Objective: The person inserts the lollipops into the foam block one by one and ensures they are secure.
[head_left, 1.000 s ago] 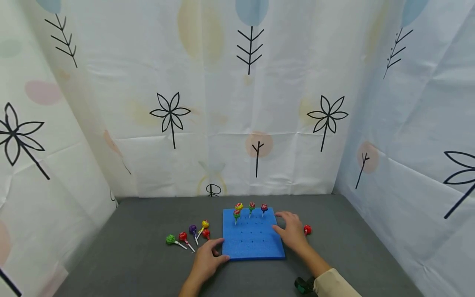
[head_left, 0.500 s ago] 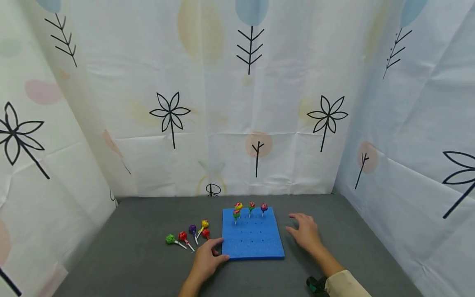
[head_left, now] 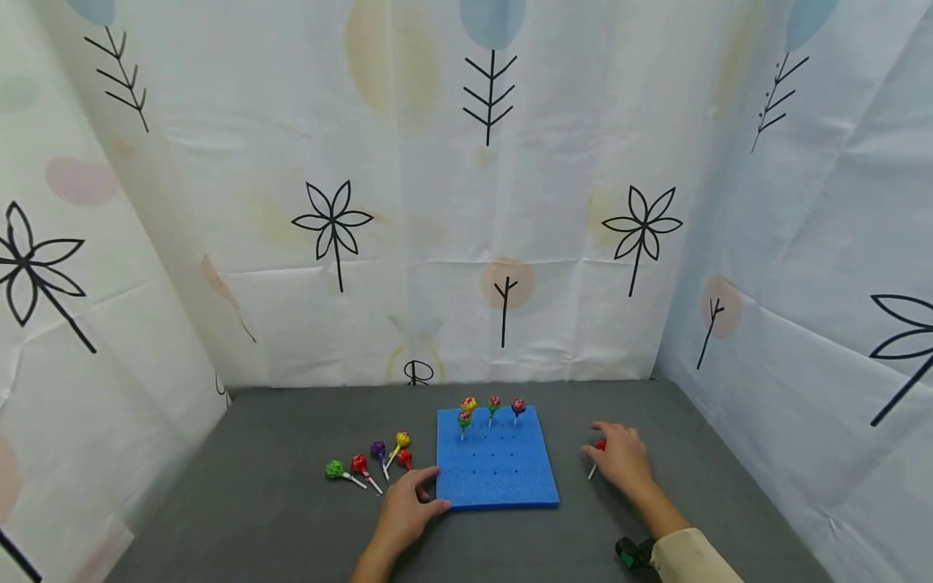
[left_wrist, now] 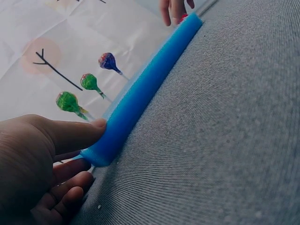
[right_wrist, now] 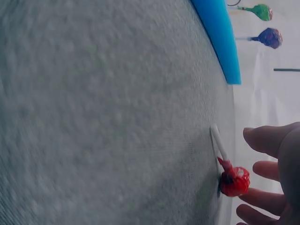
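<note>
My left hand (head_left: 405, 513) holds the near left corner of a blue foam board (head_left: 499, 487), its thumb on the front edge and its fingers along the left side. Several wrapped lollipops stand upright in holes at the board's far side, among them a purple one (head_left: 518, 406) and a green and red one (head_left: 494, 402). Right of the board, my right hand (head_left: 627, 465) hovers over a red lollipop (right_wrist: 234, 182) that lies on the table, stick toward me. Thumb and fingers are spread apart, with the fingertips right at the candy's wrapper.
Left of the board lie several loose lollipops: a green one (head_left: 334, 470), a red one (head_left: 359, 464), a purple one (head_left: 378, 450), a yellow one (head_left: 402, 440) and another red one (head_left: 404, 459). A patterned cloth (head_left: 437, 316) encloses the grey table (head_left: 291, 534).
My right hand has moved off the board's right edge, rightward to the red lollipop. My left hand and the board have stayed in place.
</note>
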The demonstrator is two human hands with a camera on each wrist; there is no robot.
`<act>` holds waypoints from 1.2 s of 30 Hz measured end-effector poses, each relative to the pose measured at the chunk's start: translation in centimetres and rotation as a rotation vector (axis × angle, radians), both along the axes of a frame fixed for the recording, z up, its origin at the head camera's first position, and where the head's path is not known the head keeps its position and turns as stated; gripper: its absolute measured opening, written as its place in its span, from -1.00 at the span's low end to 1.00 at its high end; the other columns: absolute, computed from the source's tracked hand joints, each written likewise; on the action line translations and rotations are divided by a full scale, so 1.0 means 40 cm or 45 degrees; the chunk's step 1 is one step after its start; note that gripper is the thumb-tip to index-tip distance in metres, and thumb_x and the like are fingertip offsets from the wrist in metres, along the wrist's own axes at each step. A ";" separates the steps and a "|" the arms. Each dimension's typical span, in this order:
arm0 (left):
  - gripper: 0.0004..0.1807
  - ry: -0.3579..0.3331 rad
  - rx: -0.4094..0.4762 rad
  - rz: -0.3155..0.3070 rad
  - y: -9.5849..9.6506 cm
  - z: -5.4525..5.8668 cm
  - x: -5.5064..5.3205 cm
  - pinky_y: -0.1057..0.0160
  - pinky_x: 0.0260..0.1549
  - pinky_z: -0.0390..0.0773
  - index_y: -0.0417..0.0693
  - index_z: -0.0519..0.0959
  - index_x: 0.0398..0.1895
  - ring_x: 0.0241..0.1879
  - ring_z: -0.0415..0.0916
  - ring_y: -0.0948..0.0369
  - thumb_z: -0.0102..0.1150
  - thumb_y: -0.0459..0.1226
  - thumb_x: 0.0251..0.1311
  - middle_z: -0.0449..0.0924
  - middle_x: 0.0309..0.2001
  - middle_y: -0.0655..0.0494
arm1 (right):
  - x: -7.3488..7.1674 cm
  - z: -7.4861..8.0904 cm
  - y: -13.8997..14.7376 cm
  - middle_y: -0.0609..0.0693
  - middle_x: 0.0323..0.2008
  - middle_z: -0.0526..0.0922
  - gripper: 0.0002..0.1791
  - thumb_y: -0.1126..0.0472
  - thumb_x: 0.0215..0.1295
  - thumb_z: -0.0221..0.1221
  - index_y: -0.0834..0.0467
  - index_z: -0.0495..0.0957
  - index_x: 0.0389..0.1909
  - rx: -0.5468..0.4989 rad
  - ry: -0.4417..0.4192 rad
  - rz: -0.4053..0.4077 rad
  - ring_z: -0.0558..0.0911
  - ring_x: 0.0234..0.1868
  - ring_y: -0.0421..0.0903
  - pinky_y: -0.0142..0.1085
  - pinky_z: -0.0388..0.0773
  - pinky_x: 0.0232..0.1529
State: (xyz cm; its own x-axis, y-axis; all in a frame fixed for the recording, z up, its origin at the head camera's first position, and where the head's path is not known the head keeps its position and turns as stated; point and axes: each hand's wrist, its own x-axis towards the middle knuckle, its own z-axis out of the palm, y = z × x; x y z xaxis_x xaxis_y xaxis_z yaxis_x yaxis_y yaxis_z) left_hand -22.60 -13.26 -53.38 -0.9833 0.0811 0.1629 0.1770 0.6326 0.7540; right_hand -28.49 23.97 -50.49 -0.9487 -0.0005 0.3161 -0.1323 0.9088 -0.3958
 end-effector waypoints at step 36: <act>-0.38 -0.099 0.005 0.009 0.003 0.015 0.002 0.22 -0.43 0.40 -0.13 0.58 0.12 -0.36 0.39 0.22 0.52 -0.19 -0.08 0.52 -0.22 0.12 | -0.009 0.011 0.020 -0.10 -0.58 0.52 -0.82 0.12 0.16 0.34 0.16 0.61 -0.40 -0.094 -0.077 -0.048 0.42 -0.53 -0.11 -0.18 0.34 -0.47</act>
State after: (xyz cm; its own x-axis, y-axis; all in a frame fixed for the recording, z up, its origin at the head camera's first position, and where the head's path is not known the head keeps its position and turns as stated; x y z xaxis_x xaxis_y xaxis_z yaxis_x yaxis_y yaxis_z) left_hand -22.51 -13.15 -52.80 -0.9936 0.0733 0.0859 0.1129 0.6304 0.7680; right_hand -28.84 24.77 -50.04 -0.9649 0.0567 0.2563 -0.0726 0.8806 -0.4683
